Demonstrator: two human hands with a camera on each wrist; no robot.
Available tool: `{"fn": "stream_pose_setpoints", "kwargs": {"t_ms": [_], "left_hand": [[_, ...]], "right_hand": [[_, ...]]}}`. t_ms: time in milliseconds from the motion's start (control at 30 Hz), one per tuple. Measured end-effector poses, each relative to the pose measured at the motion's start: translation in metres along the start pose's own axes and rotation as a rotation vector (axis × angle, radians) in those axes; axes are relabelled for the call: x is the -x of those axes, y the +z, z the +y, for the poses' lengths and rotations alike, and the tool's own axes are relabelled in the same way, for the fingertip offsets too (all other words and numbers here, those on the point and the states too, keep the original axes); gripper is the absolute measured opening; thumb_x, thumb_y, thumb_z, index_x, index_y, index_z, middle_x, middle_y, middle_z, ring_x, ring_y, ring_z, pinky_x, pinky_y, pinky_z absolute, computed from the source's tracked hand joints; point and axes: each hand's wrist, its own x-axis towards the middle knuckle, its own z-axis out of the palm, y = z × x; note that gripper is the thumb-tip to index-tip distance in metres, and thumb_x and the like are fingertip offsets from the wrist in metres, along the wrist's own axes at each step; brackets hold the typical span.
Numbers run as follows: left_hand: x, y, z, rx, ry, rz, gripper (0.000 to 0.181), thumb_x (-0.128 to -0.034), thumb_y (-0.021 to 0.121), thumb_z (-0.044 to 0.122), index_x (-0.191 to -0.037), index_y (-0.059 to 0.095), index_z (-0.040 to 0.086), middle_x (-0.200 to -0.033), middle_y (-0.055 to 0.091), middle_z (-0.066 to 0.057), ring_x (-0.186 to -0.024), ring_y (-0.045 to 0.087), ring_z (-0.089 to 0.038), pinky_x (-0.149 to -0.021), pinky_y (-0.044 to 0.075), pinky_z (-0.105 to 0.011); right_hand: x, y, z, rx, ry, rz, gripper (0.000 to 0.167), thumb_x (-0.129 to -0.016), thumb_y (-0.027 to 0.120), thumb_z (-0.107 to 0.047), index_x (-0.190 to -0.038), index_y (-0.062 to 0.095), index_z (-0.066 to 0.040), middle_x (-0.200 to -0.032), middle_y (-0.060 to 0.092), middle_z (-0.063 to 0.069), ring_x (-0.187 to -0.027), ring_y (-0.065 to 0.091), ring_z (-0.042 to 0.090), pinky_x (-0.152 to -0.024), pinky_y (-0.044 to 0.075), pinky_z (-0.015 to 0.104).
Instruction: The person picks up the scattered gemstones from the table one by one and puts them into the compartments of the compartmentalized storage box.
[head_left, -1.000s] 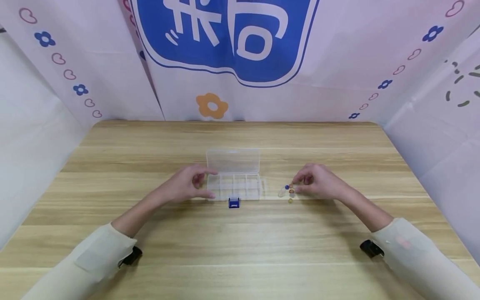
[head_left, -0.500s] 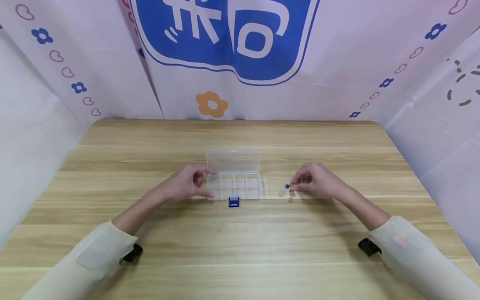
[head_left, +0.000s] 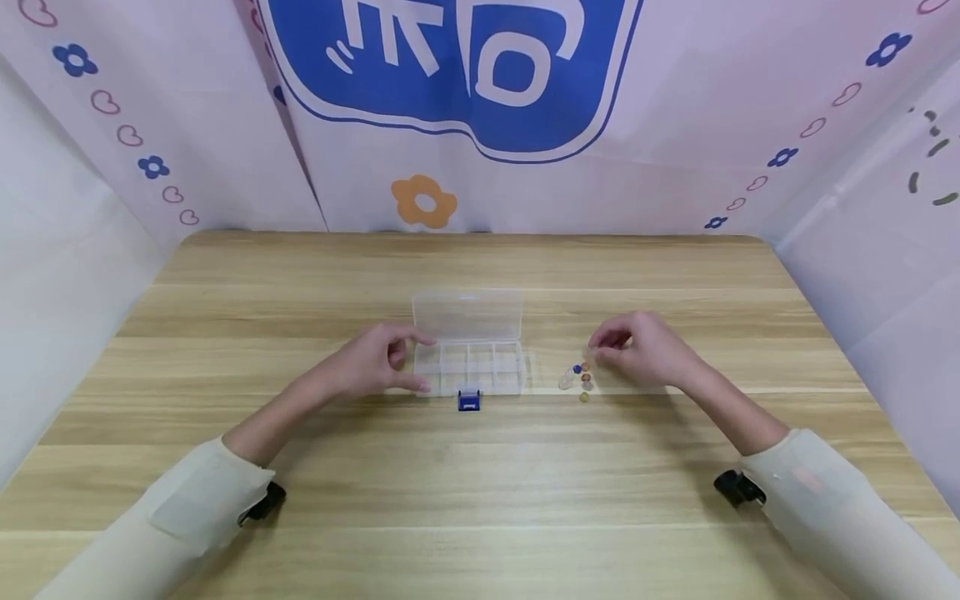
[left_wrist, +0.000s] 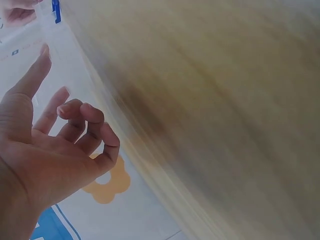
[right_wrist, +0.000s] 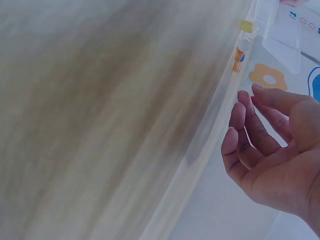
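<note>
A clear plastic compartment box (head_left: 480, 367) lies on the table with its lid (head_left: 468, 317) raised at the back and a blue latch (head_left: 468, 401) in front. My left hand (head_left: 375, 360) holds its left end between thumb and forefinger; the other fingers are curled. Right of the box lies a small cluster of beads: a blue bead (head_left: 577, 368), a yellow bead (head_left: 584, 397), an orange bead (right_wrist: 236, 66) and clear ones (head_left: 566, 380). Just behind them, my right hand (head_left: 641, 346) pinches a small bead, mostly hidden; a bit of red shows at the fingertips in the right wrist view.
The wooden table (head_left: 465, 483) reaches back to a white printed cloth (head_left: 585, 196), with cloth at both sides too. Black wrist devices are strapped at the left sleeve (head_left: 195, 500) and the right sleeve (head_left: 817, 483).
My right hand has risen slightly and drawn back from the beads, uncovering more of them. My left hand stays at the box. The head view has tilted a little.
</note>
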Motion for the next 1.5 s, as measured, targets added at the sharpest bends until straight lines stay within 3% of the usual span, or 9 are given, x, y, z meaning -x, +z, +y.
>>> {"fn": "stream_pose_setpoints", "kwargs": {"t_ms": [367,567,800,1500], "left_hand": [[-0.001,-0.002,0.005,-0.045,-0.034,0.0,0.059,-0.0814,0.091,0.019,-0.131,0.067,-0.002,-0.069,0.042,0.001,-0.064,0.038,-0.014,-0.059,0.033,-0.026],[-0.003,-0.002,0.004,-0.021,-0.014,-0.003,0.06,-0.0813,0.09,0.017,-0.131,0.066,-0.004,-0.066,0.037,0.003,-0.062,0.035,-0.014,-0.059,0.032,-0.026],[-0.003,-0.001,0.003,-0.001,-0.005,0.0,0.06,-0.0806,0.091,0.014,-0.131,0.065,-0.005,-0.065,0.035,0.003,-0.061,0.034,-0.014,-0.06,0.033,-0.027],[-0.002,0.0,0.004,-0.007,-0.016,-0.012,0.059,-0.082,0.09,0.015,-0.131,0.065,-0.006,-0.064,0.035,0.004,-0.06,0.033,-0.014,-0.058,0.032,-0.026]], "right_hand": [[-0.008,0.001,-0.014,-0.028,-0.029,0.077,0.01,-0.094,0.076,-0.005,-0.102,0.08,0.0,-0.089,0.077,0.005,-0.08,0.068,0.016,-0.072,0.053,0.027],[-0.015,0.005,-0.025,-0.078,-0.045,0.094,0.012,-0.095,0.076,-0.009,-0.103,0.08,-0.001,-0.09,0.077,0.005,-0.08,0.068,0.015,-0.071,0.053,0.026],[-0.023,0.012,-0.04,-0.187,-0.037,0.081,0.012,-0.095,0.076,-0.01,-0.103,0.081,-0.002,-0.088,0.076,0.005,-0.077,0.063,0.019,-0.064,0.05,0.025],[-0.046,0.039,-0.068,-0.275,-0.068,0.017,0.01,-0.093,0.079,-0.008,-0.1,0.082,-0.001,-0.093,0.079,0.009,-0.072,0.07,0.022,-0.056,0.048,0.023]]}}
